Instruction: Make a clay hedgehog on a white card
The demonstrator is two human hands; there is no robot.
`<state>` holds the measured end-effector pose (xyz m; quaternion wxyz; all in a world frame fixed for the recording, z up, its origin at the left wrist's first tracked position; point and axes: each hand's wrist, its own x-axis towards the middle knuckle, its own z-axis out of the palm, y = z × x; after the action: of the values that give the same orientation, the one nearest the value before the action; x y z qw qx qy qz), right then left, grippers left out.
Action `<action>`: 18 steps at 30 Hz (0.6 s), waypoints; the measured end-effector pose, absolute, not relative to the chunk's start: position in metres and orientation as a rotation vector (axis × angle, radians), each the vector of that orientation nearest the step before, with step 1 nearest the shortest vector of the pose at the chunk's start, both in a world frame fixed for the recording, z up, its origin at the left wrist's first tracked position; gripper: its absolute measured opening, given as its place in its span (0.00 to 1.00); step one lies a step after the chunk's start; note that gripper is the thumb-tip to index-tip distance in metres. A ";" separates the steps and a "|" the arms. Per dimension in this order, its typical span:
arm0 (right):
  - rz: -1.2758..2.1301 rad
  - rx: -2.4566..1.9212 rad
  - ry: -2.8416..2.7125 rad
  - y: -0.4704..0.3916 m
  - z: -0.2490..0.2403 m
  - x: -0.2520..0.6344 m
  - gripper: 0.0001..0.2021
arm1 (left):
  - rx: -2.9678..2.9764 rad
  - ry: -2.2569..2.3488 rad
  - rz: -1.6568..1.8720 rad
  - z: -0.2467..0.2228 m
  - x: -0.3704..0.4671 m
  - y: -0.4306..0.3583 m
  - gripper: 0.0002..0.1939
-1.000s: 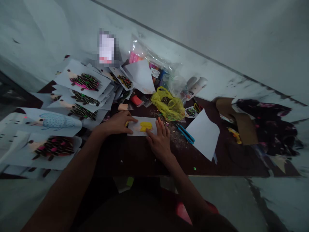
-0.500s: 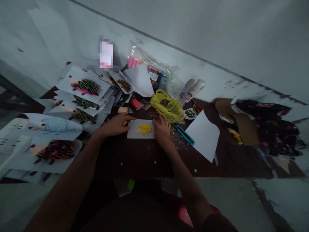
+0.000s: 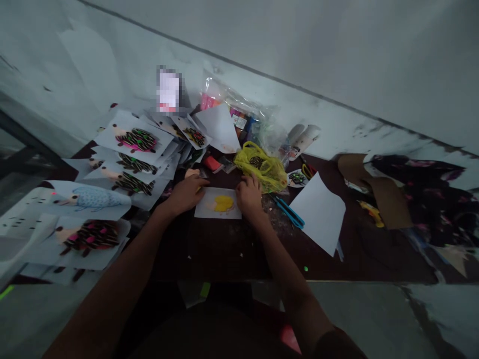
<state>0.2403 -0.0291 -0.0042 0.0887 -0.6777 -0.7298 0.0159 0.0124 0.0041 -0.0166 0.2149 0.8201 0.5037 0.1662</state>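
Note:
A small white sheet of paper [image 3: 200,209] lies flat on the dark table, bearing a hedgehog picture with a pale head and a yellow clay body [image 3: 223,203]. My left hand [image 3: 187,193] is at the sheet's upper left corner, fingers closed, with a bit of yellow clay [image 3: 198,189] showing at its fingertips. My right hand [image 3: 250,197] rests on the right edge of the sheet with curled fingers, holding it against the table. Just beyond the sheet sits a lump of peach-coloured clay [image 3: 191,173].
Finished hedgehog pictures [image 3: 136,139] are stacked at left. Behind are a yellow plastic bag [image 3: 262,167], red clay [image 3: 212,163] and a clear bag of coloured packs [image 3: 239,117]. Blue-handled scissors [image 3: 290,212] and a white sheet [image 3: 322,214] lie right, with cardboard [image 3: 391,199] farther off.
The whole view has shifted slightly. My right hand's fingers have drawn in a little at the sheet's right edge. My left hand stays near the left corner.

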 end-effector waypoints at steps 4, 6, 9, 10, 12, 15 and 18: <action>0.063 -1.994 -2.174 -0.019 -0.005 0.234 0.14 | 2.168 1.450 0.642 -0.008 0.007 0.007 0.21; 0.070 -1.959 -2.161 -0.016 -0.007 0.234 0.15 | 2.039 1.473 0.750 -0.002 0.004 0.007 0.20; 0.082 -1.867 -2.075 -0.016 -0.008 0.238 0.16 | 1.775 1.497 0.868 0.010 0.003 0.006 0.20; 0.096 -1.815 -2.035 -0.017 -0.008 0.240 0.16 | 1.714 1.497 0.902 0.014 0.004 0.006 0.21; 0.187 -1.662 -1.954 -0.019 -0.006 0.243 0.15 | 1.665 1.493 0.988 0.021 0.010 0.007 0.19; 0.523 -1.415 -1.813 -0.022 -0.004 0.241 0.13 | 1.618 1.417 1.061 0.027 0.029 0.009 0.19; 0.911 -1.259 -1.679 -0.026 -0.005 0.231 0.16 | 1.604 1.285 1.097 0.026 0.052 0.011 0.20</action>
<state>0.2308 -0.0257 -0.0051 0.4138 -0.5009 -0.6681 0.3625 0.0524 0.0110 0.0265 0.3949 0.6326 0.5067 0.4325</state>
